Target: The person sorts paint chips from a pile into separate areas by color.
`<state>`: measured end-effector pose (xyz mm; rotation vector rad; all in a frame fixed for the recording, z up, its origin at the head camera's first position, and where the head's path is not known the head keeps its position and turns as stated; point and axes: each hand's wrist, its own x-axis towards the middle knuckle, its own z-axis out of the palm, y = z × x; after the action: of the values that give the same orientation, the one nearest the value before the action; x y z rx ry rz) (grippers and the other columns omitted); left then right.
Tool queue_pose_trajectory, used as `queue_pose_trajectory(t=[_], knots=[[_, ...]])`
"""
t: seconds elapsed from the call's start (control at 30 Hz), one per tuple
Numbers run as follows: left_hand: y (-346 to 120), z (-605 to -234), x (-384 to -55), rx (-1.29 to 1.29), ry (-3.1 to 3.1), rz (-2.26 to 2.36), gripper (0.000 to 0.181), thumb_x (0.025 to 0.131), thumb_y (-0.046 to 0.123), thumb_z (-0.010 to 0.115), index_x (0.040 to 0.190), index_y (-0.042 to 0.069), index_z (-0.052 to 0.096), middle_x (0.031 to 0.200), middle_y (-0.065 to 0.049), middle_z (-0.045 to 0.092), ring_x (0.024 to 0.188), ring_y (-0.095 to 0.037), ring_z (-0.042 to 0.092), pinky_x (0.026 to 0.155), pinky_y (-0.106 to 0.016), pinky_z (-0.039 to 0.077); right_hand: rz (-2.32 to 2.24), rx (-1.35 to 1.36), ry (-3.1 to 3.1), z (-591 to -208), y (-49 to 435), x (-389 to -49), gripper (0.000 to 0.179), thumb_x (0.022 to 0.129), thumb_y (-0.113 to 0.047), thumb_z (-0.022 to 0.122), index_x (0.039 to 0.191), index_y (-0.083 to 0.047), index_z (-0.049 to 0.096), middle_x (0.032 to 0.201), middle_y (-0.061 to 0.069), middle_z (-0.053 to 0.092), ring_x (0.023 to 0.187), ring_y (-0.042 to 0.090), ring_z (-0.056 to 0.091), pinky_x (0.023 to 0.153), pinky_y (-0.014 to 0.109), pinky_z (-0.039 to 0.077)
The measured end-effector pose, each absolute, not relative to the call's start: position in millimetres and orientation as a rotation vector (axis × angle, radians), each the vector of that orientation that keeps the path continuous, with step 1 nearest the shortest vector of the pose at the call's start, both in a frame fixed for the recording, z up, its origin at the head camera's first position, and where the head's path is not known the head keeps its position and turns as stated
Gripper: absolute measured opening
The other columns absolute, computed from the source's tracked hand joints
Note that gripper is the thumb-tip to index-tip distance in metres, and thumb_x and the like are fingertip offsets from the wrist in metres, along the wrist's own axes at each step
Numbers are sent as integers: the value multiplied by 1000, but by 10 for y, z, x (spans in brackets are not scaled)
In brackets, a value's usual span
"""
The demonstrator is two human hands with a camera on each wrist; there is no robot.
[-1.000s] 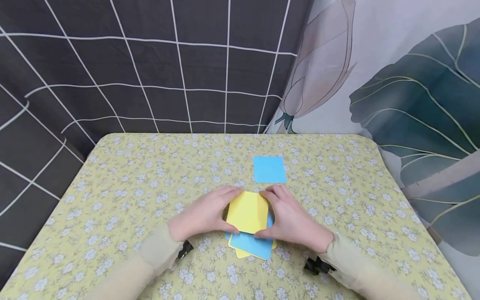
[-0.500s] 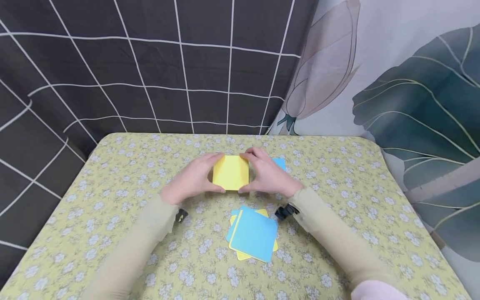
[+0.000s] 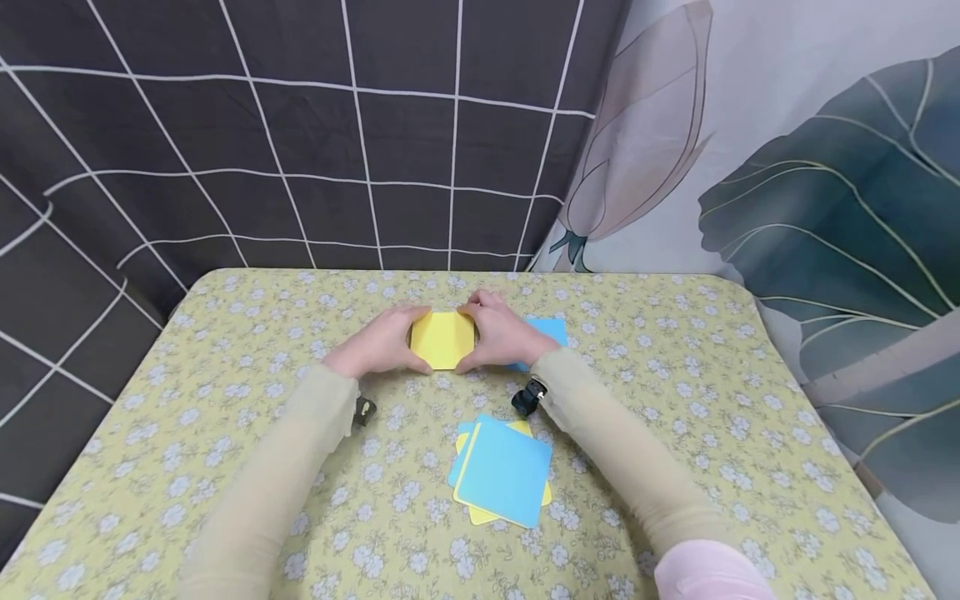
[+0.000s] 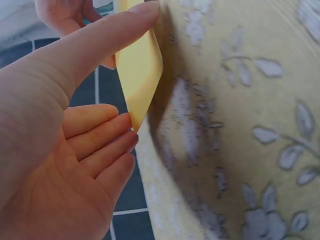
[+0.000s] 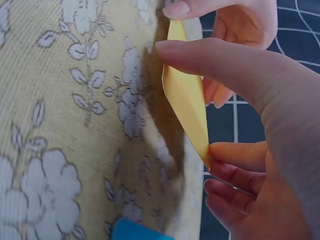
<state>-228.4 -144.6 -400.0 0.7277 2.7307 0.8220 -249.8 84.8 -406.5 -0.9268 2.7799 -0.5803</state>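
Note:
A yellow square card is held between both hands near the far side of the table. My left hand pinches its left edge, thumb at the near corner and fingers at the far one. On the opposite edge, my right hand grips it the same way. Both wrist views show the yellow card tilted near the cloth, a shadow beside it; whether it touches the cloth I cannot tell. Partly behind the right hand lies a blue square card. Closer to me rests a fanned pile of blue and yellow cards, blue on top.
A yellow flowered cloth covers the table. Dark gridded fabric hangs behind the far edge, and a leaf-patterned curtain hangs along the right. Small black devices, such as the right wrist camera, sit at the wrists.
Both hands have carried the yellow card from above the pile away from me and slightly left. The pile is now uncovered, while the right hand partly hides the far blue card.

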Motion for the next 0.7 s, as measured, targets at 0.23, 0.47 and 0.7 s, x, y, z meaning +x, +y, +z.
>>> queue_pose_trajectory(t=[0.23,0.47,0.7], knots=[[-1477,-4087,-2332,718,2690,790,98,70,22,95,148,-9,44,146,-23,51,129,-36,52,111,-47,41,-545,-916,2734,-4152,818,-2534,93,69,-45,90,143,-1,55,130,12,49,114,27,42,93,36,47],[-1482,-4092,-2338,719,2679,797,99,71,23,94,149,-9,42,147,-24,50,130,-37,51,112,-49,40,-552,-888,2734,-4144,820,-2516,97,71,-48,86,148,-1,50,133,12,48,114,27,42,94,37,47],[-1514,-4033,-2242,609,2711,873,109,70,35,95,155,0,37,157,-19,39,143,-36,38,117,-51,31,-642,-905,2829,-3991,914,-2398,93,77,-54,80,148,-2,50,139,12,49,125,28,46,104,44,45]])
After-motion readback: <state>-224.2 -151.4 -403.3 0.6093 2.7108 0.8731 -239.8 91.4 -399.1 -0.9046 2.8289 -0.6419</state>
